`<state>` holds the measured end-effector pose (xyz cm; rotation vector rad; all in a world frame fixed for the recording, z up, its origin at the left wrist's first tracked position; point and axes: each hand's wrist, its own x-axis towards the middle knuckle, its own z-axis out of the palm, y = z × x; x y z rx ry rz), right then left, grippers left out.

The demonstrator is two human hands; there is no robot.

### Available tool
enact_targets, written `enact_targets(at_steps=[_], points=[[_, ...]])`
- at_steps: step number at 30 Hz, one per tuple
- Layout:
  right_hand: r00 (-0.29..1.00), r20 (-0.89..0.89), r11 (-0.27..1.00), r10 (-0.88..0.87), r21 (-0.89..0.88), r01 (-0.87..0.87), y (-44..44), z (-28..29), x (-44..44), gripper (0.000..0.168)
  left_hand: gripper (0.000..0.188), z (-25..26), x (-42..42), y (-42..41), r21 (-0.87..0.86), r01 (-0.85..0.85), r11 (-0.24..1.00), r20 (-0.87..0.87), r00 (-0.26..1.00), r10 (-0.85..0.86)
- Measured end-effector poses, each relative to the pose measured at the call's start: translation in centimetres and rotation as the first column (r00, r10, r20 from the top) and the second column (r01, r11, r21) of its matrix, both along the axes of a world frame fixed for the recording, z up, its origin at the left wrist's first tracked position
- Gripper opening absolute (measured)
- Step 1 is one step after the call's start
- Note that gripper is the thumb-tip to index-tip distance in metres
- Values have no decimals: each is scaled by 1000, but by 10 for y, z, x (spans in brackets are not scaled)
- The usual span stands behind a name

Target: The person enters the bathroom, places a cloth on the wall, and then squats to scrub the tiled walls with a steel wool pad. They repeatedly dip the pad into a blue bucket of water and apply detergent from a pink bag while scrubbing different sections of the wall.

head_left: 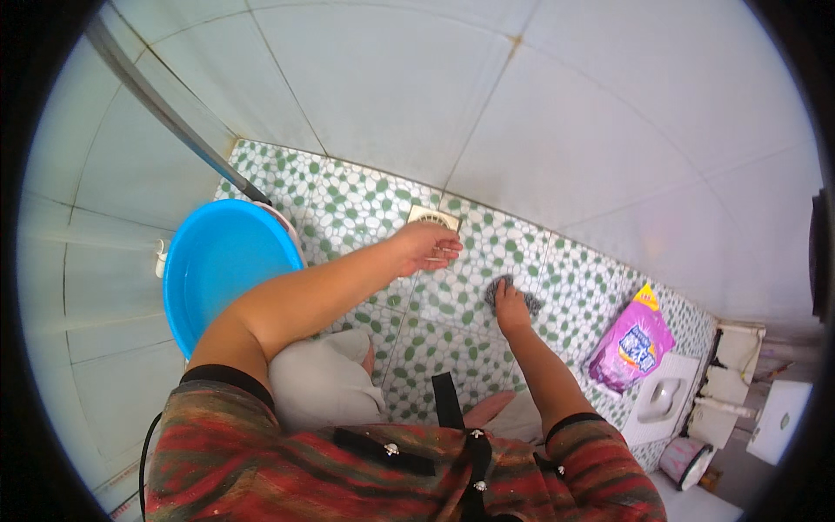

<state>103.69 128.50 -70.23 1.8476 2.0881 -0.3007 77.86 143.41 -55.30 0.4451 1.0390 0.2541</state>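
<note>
My right hand presses a dark grey speckled rag or scouring pad against the floor, its fingers spread over the top. What the pad is made of cannot be told. To its left, my left hand hovers over the floor with loosely bent fingers and no object visible in it. Just beyond that hand is a square floor drain, partly covered by it. White and green pebble-pattern tiles lie beneath both hands.
At the left stands a blue plastic basin, with a grey pole slanting down behind it. A purple detergent bag lies on the right, beside a squat toilet. A small bin stands at lower right. Tiled walls bound the floor.
</note>
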Motion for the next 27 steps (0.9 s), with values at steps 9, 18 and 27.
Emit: enact_targets(at_steps=[9, 18, 27], points=[[228, -556, 573, -799, -591, 567, 62, 91, 77, 29, 20, -15, -30, 13, 21, -106, 994, 81, 991, 104], [-496, -531, 547, -687, -827, 128, 75, 197, 44, 22, 32, 15, -17, 2, 180, 152, 972, 73, 983, -167], [-654, -484, 717, -581, -684, -130, 102, 206, -56, 33, 69, 18, -34, 0, 469, 290, 835, 369, 794, -483]])
